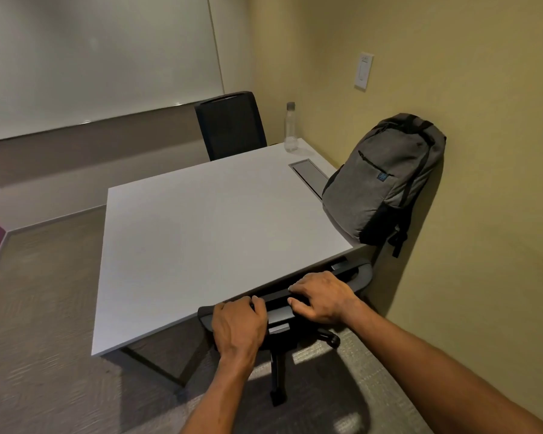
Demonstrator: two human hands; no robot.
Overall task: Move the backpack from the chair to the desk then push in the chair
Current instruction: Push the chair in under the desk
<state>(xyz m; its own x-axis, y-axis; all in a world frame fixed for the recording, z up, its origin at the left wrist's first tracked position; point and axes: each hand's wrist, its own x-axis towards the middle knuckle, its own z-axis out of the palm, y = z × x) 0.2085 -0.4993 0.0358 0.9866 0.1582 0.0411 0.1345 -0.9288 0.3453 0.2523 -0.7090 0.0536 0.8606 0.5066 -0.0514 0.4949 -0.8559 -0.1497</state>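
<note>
Left hand [237, 324]: fingers [257, 303] curled over the top edge of the chair [362, 270] back, closed on it, palm down, knuckles up. Forearm runs back toward 6 o'clock, wrist nearly straight.

Right hand [322, 297]: fingers [298, 288] flexed and spread over the same top edge, thumb tucked on the near side; closed on the chair back. Forearm extends toward 4 o'clock, out of frame at the lower right corner.

Hands sit side by side, near but apart, at the 6 o'clock edge of the tabletop [201, 230].

Chair: back top is against the tabletop edge, seat hidden under it; base and casters show on the carpet.

Backpack [383, 180]: grey, upright on the tabletop at 2 o'clock, leaning against the wall.

Bottle [290, 128]: clear, upright at 12 o'clock corner. Second chair [231, 125] beyond the far edge.
</note>
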